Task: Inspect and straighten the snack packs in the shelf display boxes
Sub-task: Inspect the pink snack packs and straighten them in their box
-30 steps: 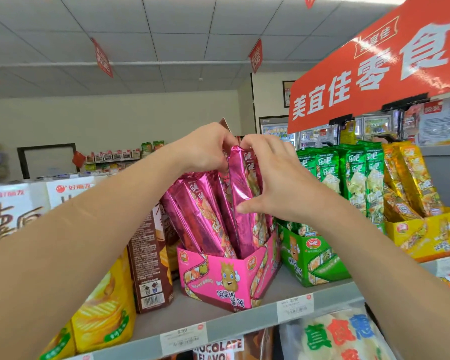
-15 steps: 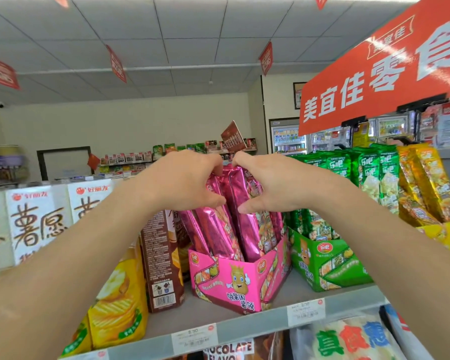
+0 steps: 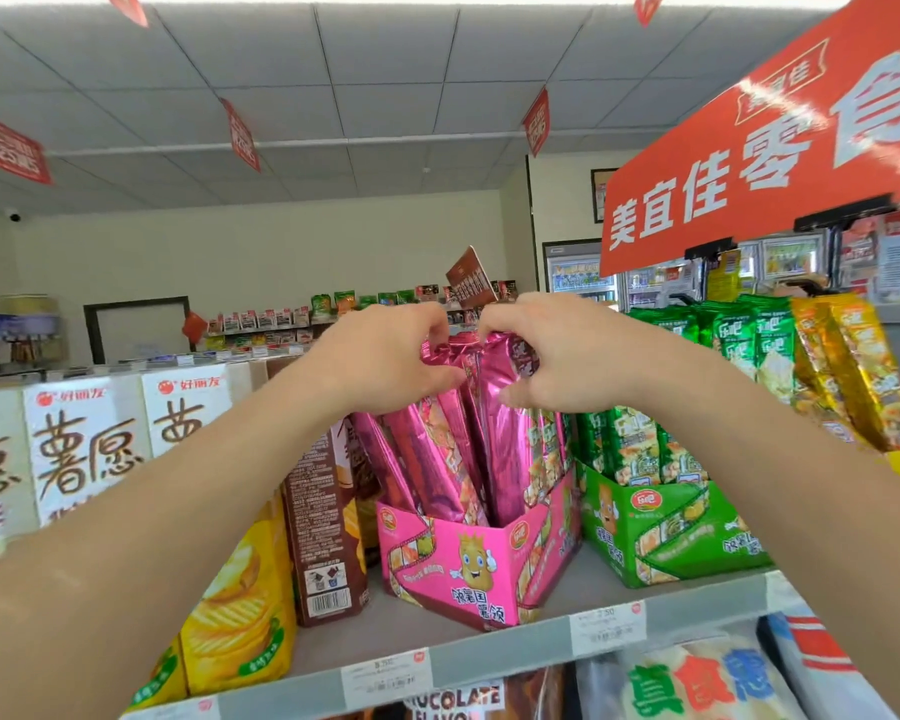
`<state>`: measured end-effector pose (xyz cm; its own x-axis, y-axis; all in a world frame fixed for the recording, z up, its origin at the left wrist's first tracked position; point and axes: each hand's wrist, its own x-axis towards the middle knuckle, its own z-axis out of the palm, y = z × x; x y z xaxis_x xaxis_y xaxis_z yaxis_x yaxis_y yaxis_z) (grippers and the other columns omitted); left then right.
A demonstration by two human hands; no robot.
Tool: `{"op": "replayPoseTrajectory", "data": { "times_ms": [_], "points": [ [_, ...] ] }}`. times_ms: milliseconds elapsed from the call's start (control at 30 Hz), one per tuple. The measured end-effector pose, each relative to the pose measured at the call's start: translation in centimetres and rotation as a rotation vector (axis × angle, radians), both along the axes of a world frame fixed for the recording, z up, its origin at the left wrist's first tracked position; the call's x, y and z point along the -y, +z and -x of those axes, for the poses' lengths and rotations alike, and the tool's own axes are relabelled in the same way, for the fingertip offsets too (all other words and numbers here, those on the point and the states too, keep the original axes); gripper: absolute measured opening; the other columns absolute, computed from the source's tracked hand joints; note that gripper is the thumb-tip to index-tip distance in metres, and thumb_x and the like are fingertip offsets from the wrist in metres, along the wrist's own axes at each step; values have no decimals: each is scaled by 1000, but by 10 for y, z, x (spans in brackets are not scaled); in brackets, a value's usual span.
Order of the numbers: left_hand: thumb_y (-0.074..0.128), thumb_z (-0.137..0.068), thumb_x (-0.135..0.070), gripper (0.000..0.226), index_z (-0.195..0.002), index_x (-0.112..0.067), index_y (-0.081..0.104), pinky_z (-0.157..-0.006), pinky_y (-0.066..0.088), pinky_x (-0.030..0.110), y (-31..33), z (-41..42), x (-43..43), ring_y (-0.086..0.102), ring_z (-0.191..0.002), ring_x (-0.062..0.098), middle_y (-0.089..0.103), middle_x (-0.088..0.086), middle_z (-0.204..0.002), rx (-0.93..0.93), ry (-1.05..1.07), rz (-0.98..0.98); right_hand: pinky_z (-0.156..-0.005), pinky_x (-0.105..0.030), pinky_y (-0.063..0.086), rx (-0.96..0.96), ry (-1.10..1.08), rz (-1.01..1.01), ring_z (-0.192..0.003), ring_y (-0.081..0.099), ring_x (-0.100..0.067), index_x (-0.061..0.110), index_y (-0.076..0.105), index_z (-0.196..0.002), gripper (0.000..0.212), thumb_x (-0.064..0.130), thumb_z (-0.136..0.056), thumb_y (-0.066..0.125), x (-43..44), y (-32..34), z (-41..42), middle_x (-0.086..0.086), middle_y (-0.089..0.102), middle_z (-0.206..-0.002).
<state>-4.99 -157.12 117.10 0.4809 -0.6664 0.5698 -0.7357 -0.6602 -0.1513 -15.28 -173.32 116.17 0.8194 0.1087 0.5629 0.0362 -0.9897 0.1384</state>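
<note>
Pink foil snack packs [image 3: 502, 444] stand upright and closely bunched in a pink display box [image 3: 468, 569] at the middle of the shelf [image 3: 494, 654], their tops leaning slightly to the right. Both hands meet at the tops of these packs. The left hand [image 3: 385, 358] has its fingers [image 3: 432, 324] curled over the upper edges on the left side of the bunch, the thumb pressing in from below, so it pinches the pack tops. The right hand [image 3: 559, 356] mirrors it on the right side, curled fingers [image 3: 494, 330] above and thumb below, pinching the foil. The 2 hands sit just beside each other, knuckles almost touching.

Just right of the pink box is a green display box [image 3: 671, 532] holding green packs [image 3: 739, 345], and farther right lean gold packs [image 3: 853, 376]. Left of the pink box stands a brown carton [image 3: 323, 517], then a yellow crisp box [image 3: 240, 615] and white cartons [image 3: 84, 439]. A red sign [image 3: 775, 163] hangs above right.
</note>
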Motion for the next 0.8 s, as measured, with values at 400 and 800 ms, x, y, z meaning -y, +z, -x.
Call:
{"op": "replayPoseTrajectory", "data": {
  "times_ms": [400, 800],
  "points": [
    [67, -89, -26, 21, -107, -26, 56, -82, 51, 22, 23, 26, -15, 58, -88, 3, 60, -4, -99, 124, -661, 887, -104, -42, 38, 120, 124, -208, -128, 40, -20, 34, 33, -137, 64, 52, -83, 61, 0, -30, -2, 2, 40, -140],
    [69, -90, -24, 33, -116, -4, 63, -83, 54, 47, 18, 58, -26, 60, -84, 18, 63, 22, -106, -19, -810, 1246, -117, -34, 12, 266, 281, -431, -146, 5, 2, 44, 21, -150, 73, 53, -87, 58, -15, -55, 27, 19, 12, -159]
  ]
}}
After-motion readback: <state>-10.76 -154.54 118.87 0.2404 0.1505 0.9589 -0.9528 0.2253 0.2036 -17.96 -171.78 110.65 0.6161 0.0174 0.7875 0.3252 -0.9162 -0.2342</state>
